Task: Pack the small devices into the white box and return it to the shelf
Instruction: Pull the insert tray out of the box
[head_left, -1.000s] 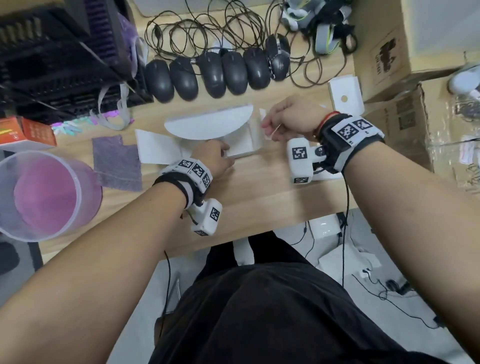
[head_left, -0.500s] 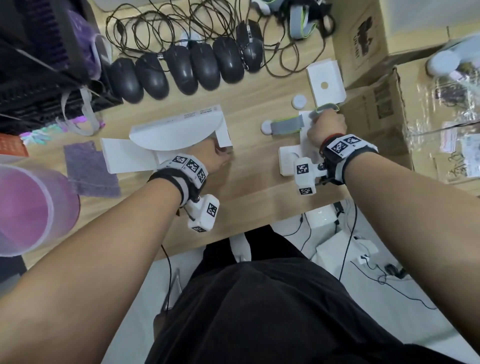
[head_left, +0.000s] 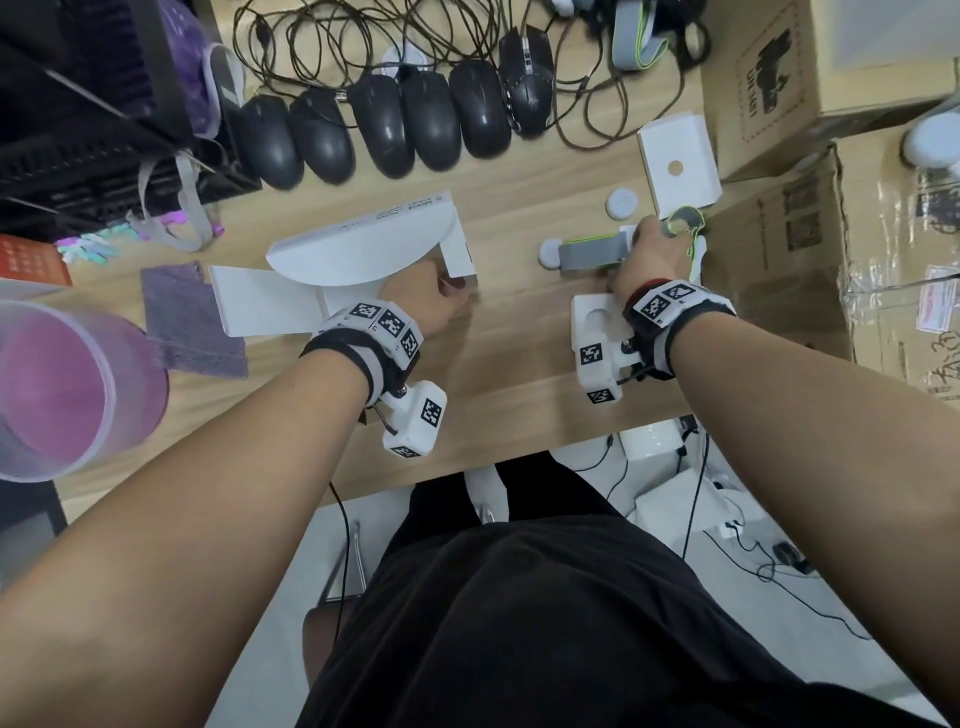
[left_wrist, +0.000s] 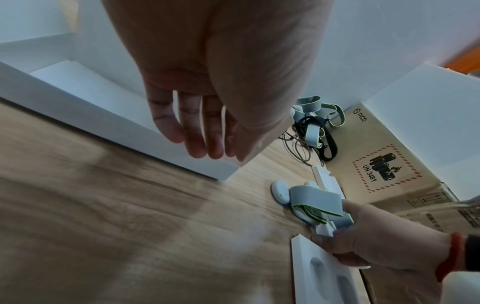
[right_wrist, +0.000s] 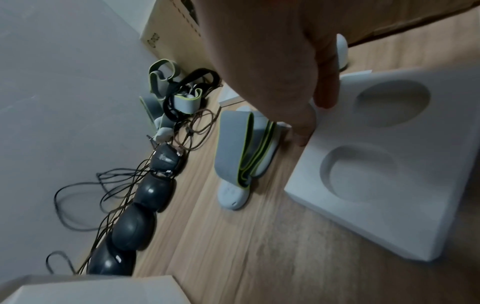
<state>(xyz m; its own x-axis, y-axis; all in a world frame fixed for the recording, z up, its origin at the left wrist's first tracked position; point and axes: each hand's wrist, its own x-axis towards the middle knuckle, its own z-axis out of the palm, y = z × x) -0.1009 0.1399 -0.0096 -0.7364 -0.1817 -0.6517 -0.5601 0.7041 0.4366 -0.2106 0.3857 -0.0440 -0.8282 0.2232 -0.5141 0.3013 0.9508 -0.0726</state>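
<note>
The white box (head_left: 358, 254) lies open on the desk with its flaps spread. My left hand (head_left: 441, 304) rests at its front right corner, the relaxed fingers (left_wrist: 197, 142) against the near wall (left_wrist: 116, 127). My right hand (head_left: 644, 257) grips the end of a folded grey strap (head_left: 592, 253) edged in green, which carries a round white device (head_left: 549, 253). The strap (right_wrist: 244, 148) and its device (right_wrist: 231, 195) lie beside a white moulded tray (right_wrist: 405, 201) with two round recesses. A second round white device (head_left: 622, 201) lies loose further back.
A row of black mice (head_left: 395, 124) with tangled cables fills the desk's far side. Cardboard boxes (head_left: 789, 88) stand at the right, close to my right hand. A white card with a hole (head_left: 678, 166) lies by them. A purple tub (head_left: 67, 384) and cloth (head_left: 192, 317) sit left.
My right hand left the white box, moved right and took hold of the grey strap by the tray. My left hand stayed at the box's corner.
</note>
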